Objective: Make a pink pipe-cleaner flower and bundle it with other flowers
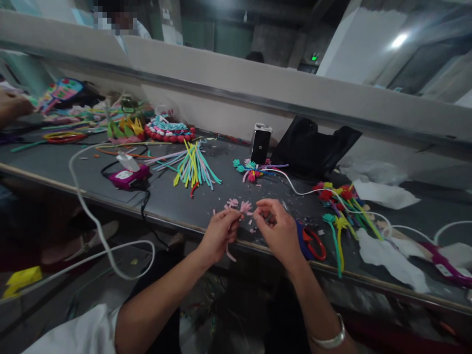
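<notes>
My left hand [220, 232] and my right hand [277, 227] are close together over the front edge of the dark worktable [177, 201]. Both pinch a small pink foam flower [245, 207] between their fingertips. A thin pink stem [230, 253] hangs down from my left hand. Another pink flower piece [232, 202] lies on the table just beyond my left fingers. Red-handled scissors [313, 242] rest right beside my right wrist.
Beyond my hands lie a fan of coloured foam strips [193, 167], finished foam flowers [339, 211], a magenta glue gun [127, 176] with a white cable [92, 216], a black box [260, 143], a black bag [309, 147] and white paper scraps [387, 253]. Another person's hand [13, 105] works far left.
</notes>
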Tool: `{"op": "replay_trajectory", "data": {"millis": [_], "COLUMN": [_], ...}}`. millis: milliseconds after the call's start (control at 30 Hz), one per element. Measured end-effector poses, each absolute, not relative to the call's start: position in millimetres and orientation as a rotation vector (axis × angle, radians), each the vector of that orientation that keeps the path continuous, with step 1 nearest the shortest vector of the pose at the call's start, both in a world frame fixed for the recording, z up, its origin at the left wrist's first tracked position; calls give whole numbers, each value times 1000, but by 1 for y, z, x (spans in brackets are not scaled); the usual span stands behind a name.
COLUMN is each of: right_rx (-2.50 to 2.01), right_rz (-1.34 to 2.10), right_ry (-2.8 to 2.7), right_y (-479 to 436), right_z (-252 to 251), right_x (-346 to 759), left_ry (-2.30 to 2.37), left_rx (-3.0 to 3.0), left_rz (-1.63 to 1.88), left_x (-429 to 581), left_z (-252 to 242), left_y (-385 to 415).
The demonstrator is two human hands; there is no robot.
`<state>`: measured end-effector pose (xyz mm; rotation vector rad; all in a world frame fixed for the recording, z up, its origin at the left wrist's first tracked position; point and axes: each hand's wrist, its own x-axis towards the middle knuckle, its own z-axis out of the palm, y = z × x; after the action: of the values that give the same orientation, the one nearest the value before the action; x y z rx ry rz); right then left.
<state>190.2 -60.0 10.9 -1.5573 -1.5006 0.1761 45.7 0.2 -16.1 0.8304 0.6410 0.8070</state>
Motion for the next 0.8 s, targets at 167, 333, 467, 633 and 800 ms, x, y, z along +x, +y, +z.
{"op": "replay_trajectory", "data": {"millis": [167, 333, 467, 633, 800], "right_rx": [-1547, -1549, -1586, -1616, -1633], "right_rz": [120, 78, 62, 53, 58], "right_ry": [-1493, -1501, -1481, -1463, -1464], "right_y": [-58, -58, -57, -57, -57], "right_z": [11, 8, 7, 7, 7], "right_x": [188, 187, 186, 184, 184], "left_ry": [637, 629, 645, 652, 645], "left_rx": [851, 850, 856, 864, 856], "left_rz": [775, 764, 757, 762, 764], "left_x": [46, 46, 47, 46, 46], "left_z": [-18, -15, -14, -13, -13], "left_y": [-1, -3, -4, -5, -5]}}
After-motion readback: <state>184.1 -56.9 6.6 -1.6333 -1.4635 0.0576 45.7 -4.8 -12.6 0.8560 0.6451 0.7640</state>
